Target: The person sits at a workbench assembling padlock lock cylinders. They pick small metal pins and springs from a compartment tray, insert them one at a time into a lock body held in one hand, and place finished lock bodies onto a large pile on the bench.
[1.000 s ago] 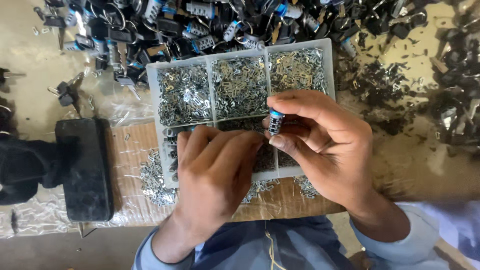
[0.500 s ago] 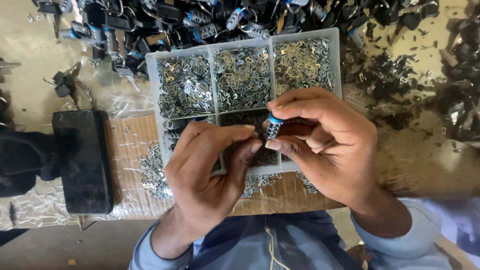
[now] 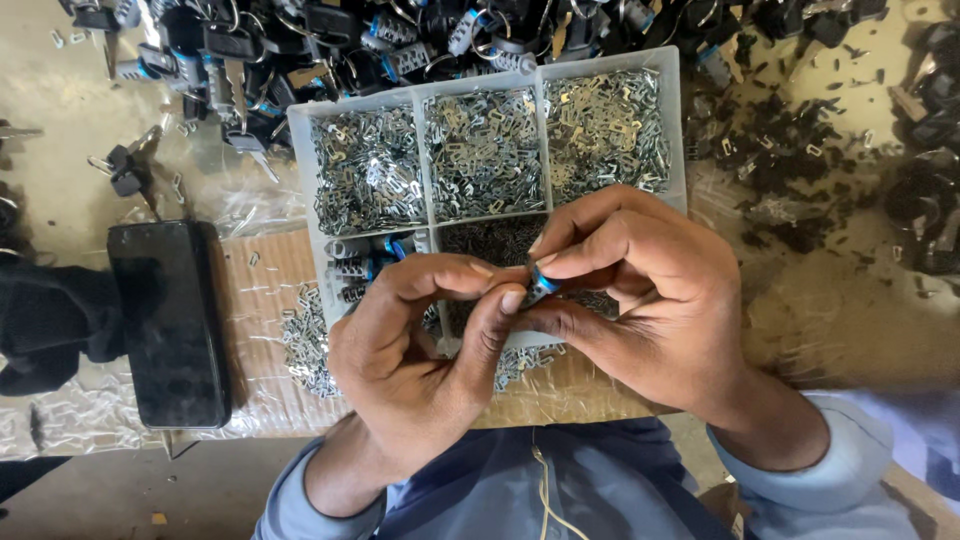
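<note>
Small metal cylinder point(image 3: 541, 287) with a blue band, pinched between the fingertips of both hands, was held directly above the near row of the compartment tray point(image 3: 301, 150) and was mostly hidden by the fingers. The right hand point(image 3: 640, 300) was closed on the cylinder, its thumb beneath and its forefinger above. The left hand point(image 3: 420, 350) met it from the other side, the thumb and forefinger tips pressed against the cylinder's end; whether a further small part sat between those fingertips could not be told.

The tray, a clear plastic box with divided cells, served as the landmark. Its three far cells held heaps of small flat metal plates point(image 3: 485, 150). Its near left cell held several more blue-banded cylinders point(image 3: 362, 262), and its near middle cell held a dark mass of fine parts point(image 3: 490, 238), too small to identify. The hands covered the near right cell.

Loose metal plates point(image 3: 303, 342) lay spilled just beside the tray's near left corner, on a sheet of brown cardboard point(image 3: 255, 290) that ran under the tray. A black rectangular case point(image 3: 168, 322) lay well to the left of the tray. Beyond the tray's far edge was a pile of keys and lock parts point(image 3: 300, 40) with black heads. Scattered dark parts point(image 3: 800, 160) lay to the right of the tray.
</note>
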Available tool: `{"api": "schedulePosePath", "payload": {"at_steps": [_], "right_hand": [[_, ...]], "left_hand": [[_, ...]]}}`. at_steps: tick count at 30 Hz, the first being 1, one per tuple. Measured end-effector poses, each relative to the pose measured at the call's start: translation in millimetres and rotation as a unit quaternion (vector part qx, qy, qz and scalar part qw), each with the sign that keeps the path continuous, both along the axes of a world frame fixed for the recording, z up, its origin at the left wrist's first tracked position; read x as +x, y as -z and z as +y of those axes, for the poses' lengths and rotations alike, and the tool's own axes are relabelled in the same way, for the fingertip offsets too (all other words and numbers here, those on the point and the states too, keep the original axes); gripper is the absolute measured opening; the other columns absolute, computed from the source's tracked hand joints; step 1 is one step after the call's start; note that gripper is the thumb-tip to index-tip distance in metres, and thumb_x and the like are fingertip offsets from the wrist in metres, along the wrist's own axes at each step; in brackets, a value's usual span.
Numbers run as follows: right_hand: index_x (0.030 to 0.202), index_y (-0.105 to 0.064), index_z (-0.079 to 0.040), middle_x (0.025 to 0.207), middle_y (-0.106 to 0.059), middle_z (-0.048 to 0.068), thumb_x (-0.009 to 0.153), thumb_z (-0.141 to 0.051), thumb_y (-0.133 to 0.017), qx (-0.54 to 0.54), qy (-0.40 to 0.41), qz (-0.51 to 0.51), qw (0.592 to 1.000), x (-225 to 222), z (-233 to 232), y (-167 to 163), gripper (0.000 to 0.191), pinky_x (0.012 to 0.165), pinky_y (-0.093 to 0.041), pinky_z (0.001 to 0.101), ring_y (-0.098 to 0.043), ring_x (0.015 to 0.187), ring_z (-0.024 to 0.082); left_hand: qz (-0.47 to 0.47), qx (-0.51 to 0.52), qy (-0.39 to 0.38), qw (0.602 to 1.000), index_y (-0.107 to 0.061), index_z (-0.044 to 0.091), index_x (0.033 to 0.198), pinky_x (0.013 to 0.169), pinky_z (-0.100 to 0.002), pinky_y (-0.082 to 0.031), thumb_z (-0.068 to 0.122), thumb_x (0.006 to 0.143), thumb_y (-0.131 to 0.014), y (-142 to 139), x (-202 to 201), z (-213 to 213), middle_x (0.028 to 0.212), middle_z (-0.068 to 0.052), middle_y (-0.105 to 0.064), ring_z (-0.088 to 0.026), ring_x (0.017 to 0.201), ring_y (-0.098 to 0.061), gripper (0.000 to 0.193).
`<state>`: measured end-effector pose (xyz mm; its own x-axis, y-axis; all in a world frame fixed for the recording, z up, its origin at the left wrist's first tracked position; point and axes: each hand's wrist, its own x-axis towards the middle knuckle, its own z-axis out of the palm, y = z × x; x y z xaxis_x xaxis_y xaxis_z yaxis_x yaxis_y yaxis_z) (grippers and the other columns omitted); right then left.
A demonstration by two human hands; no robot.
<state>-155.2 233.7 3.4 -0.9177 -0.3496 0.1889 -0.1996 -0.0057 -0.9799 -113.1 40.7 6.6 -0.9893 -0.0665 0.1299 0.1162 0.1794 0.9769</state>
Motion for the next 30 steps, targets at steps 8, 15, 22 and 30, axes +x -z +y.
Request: {"api": "schedulePosePath", "payload": {"at_steps": [8,15,22,30], "right_hand": [[0.112,-0.062,0.005,0.126,-0.063,0.016,0.093,0.004,-0.079,-0.032,0.019,-0.016,0.999,-0.3,-1.1,2.2,0.026,0.088,-0.070,0.0220,-0.075,0.106,0.015],[0.126,-0.061,0.009,0.128,-0.062,0.019,0.097,0.011,-0.075,-0.027,0.056,-0.043,0.997,0.7,-0.4,-1.1,0.032,0.096,-0.067,0.0253,-0.071,0.110,0.016],[0.126,-0.061,0.009,0.134,-0.060,0.021,0.098,0.014,-0.071,-0.043,0.043,-0.034,0.998,0.5,-1.5,-2.5,0.031,0.099,-0.067,0.0269,-0.071,0.115,0.019],[0.123,-0.065,0.005,0.128,-0.062,0.018,0.097,0.016,-0.070,-0.029,0.013,-0.016,0.999,0.5,1.3,-1.3,0.028,0.091,-0.068,0.0225,-0.073,0.110,0.017]], "left_hand": [[0.033,-0.015,0.014,0.999,-0.065,0.000,0.111,0.073,-0.021,-0.062,0.000,0.100,-0.079,-3.8,-11.2,-0.5,0.102,-0.011,-0.077,-0.016,0.095,-0.080,0.018],[0.103,-0.455,0.100,0.879,-0.074,0.008,0.097,0.078,-0.046,-0.043,0.011,0.084,-0.083,-19.2,-29.6,-3.6,0.089,-0.005,-0.074,-0.028,0.088,-0.058,0.016],[0.091,-0.228,0.056,0.968,-0.071,0.007,0.107,0.079,-0.031,-0.052,-0.002,0.091,-0.083,-22.9,-26.6,-6.7,0.108,-0.004,-0.076,-0.020,0.094,-0.065,0.022],[0.058,-0.112,0.013,0.992,-0.071,0.001,0.108,0.071,-0.023,-0.059,-0.001,0.095,-0.082,-12.8,-12.4,-5.0,0.098,-0.010,-0.073,-0.014,0.084,-0.075,0.018]]}}
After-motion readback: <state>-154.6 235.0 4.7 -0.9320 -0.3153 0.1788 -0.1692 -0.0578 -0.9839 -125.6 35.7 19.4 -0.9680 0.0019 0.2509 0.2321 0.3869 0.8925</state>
